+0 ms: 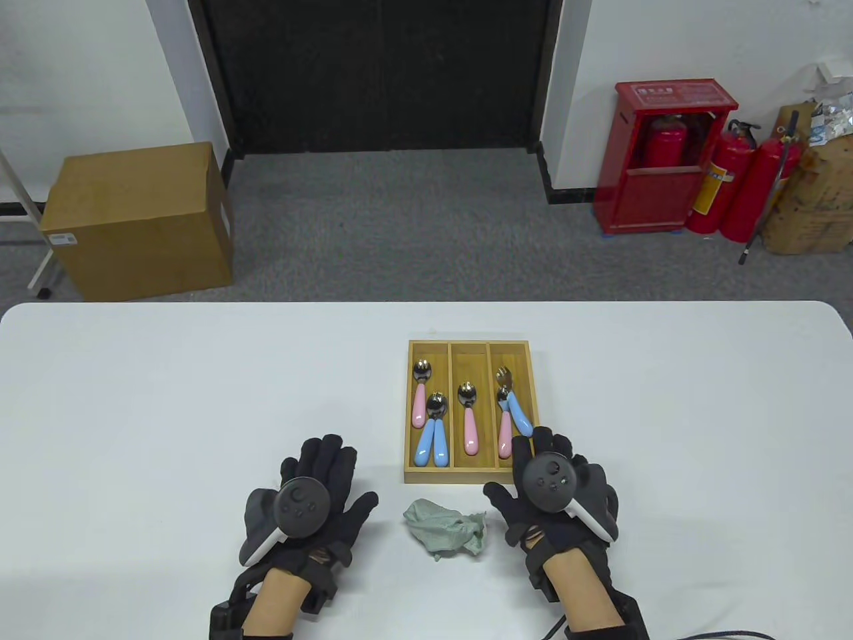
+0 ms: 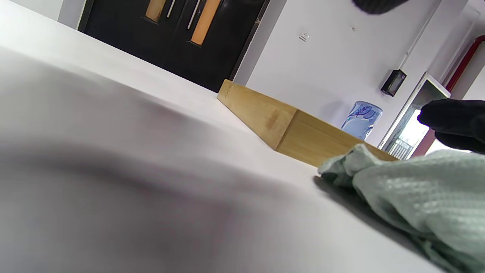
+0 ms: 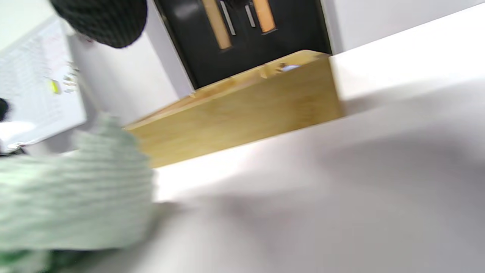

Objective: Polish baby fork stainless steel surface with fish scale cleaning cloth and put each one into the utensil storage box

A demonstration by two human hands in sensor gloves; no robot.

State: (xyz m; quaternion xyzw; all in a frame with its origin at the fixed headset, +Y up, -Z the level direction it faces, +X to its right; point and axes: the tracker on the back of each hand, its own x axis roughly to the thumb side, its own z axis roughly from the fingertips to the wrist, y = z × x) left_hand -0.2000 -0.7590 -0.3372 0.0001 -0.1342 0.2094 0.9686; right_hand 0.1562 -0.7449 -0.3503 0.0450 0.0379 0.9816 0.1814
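Both hands are empty: our left hand (image 1: 313,497) lies flat, fingers spread, and our right hand (image 1: 553,490) is relaxed at the utensil storage box (image 1: 466,477) near corner. Between them sits the crumpled cleaning cloth (image 1: 445,528) on the white table (image 1: 133,400). Baby forks (image 1: 509,407) lie in the right compartment, spoons (image 1: 428,417) elsewhere. Beyond: cardboard box (image 1: 136,220), fire extinguishers (image 1: 733,180). The right wrist view's blurry.

White table (image 1: 200,373). Tan bamboo box (image 1: 466,477), grain visible. Inside it: steel heads, pink handles (image 1: 470,433) in all three slots, light blue handles (image 1: 430,443) in left and right slots. Cloth (image 1: 445,527) pale grey-green with fine scale weave. Gloves (image 1: 320,493) black, trackers (image 1: 301,501) dark grey with white straps. Far: brown carton (image 1: 136,220) on the left, red extinguishers (image 1: 730,180) on the right, grey carpet, black door.
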